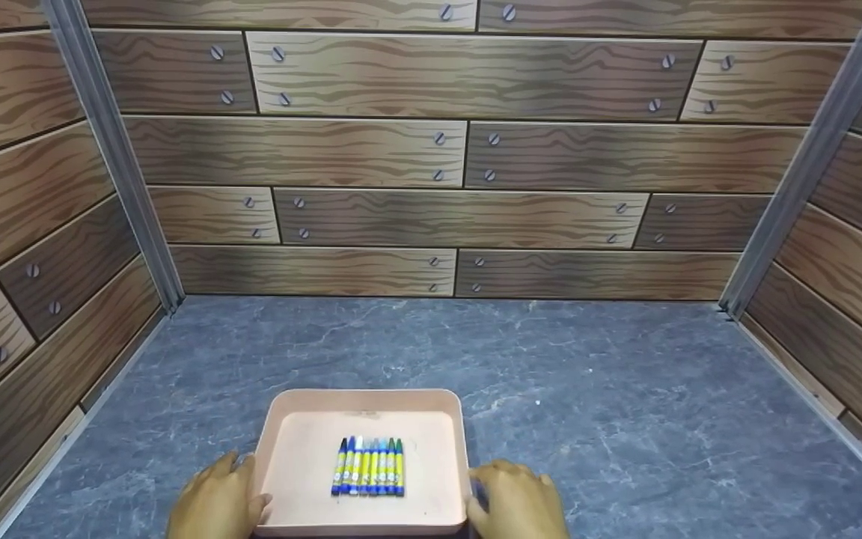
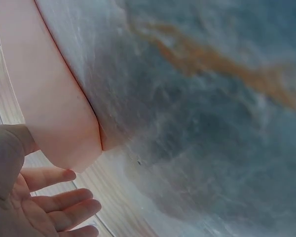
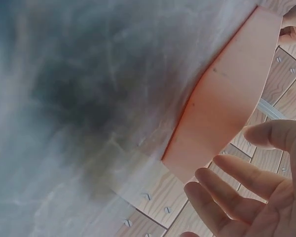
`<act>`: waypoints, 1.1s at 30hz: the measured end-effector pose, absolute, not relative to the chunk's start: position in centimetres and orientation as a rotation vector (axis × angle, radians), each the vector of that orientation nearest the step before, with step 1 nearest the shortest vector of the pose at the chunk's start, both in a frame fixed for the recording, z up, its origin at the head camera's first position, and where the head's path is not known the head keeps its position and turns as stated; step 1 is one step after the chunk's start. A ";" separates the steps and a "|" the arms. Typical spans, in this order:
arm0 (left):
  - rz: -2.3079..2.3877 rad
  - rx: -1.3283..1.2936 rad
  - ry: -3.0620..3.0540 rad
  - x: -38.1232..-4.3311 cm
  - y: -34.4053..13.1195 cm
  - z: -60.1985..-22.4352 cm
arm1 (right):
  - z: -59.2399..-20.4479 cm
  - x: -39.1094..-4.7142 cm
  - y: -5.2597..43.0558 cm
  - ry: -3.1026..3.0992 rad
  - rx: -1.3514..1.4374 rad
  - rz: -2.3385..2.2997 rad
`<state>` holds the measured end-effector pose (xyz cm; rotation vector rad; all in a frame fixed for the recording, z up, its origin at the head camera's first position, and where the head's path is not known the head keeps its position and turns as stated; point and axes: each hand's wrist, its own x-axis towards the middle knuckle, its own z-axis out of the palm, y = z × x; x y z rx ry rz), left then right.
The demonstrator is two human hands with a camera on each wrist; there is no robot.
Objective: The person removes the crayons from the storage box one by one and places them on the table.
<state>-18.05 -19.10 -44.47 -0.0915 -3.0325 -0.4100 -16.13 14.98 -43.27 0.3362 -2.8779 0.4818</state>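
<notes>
A shallow pink tray (image 1: 296, 464) sits on the table near its front edge. Inside it, several crayons (image 1: 367, 468) in yellow and blue wrappers lie side by side in a row, their coloured tips pointing away. My left hand (image 1: 215, 500) is at the tray's left side, thumb over the rim and the other fingers (image 2: 71, 200) spread outside, apart from the wall. On the right side is my right hand (image 1: 515, 500), loosely extended, with its fingertips (image 3: 203, 174) close along the outer wall and its thumb near the rim.
The grey marbled tabletop (image 1: 588, 404) stretches behind and to both sides of the tray. Wood-print panels (image 1: 461, 150) enclose it at the back, left and right, with metal corner strips (image 1: 113, 150) between them.
</notes>
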 end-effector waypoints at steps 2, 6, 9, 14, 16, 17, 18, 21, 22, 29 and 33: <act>-0.409 -0.107 -3.001 -18.2 -19.1 -44.6 | -43.1 -16.4 14.9 -2.863 0.346 0.504; -0.436 -0.136 -2.927 -18.5 -19.3 -44.9 | -42.8 -17.1 14.6 -2.832 0.362 0.577; -0.457 -0.173 -2.867 -18.9 -19.5 -45.1 | -42.7 -17.6 14.0 -2.795 0.369 0.625; -0.443 -0.218 -2.767 -19.9 -19.5 -45.3 | -42.4 -18.3 12.8 -2.690 0.382 0.634; -0.441 -0.209 -2.741 -20.2 -19.4 -45.2 | -42.2 -18.6 12.2 -2.666 0.380 0.630; -0.444 -0.200 -2.734 -20.4 -19.3 -45.2 | -42.1 -18.8 12.0 -2.660 0.382 0.630; -0.449 -0.189 -2.732 -20.6 -19.3 -45.2 | -42.0 -19.0 11.7 -2.657 0.384 0.639; -0.460 -0.158 -2.736 -21.2 -19.1 -45.2 | -41.8 -19.6 10.9 -2.661 0.391 0.649; -0.466 -0.150 -2.738 -21.3 -19.1 -45.2 | -41.7 -19.8 10.7 -2.663 0.395 0.654; -0.476 -0.118 -2.751 -22.0 -19.0 -45.3 | -42.1 -20.9 9.1 -2.710 0.393 0.633; -0.403 -0.138 -2.732 -22.3 -19.2 -45.5 | -42.7 -21.4 8.5 -2.733 0.380 0.564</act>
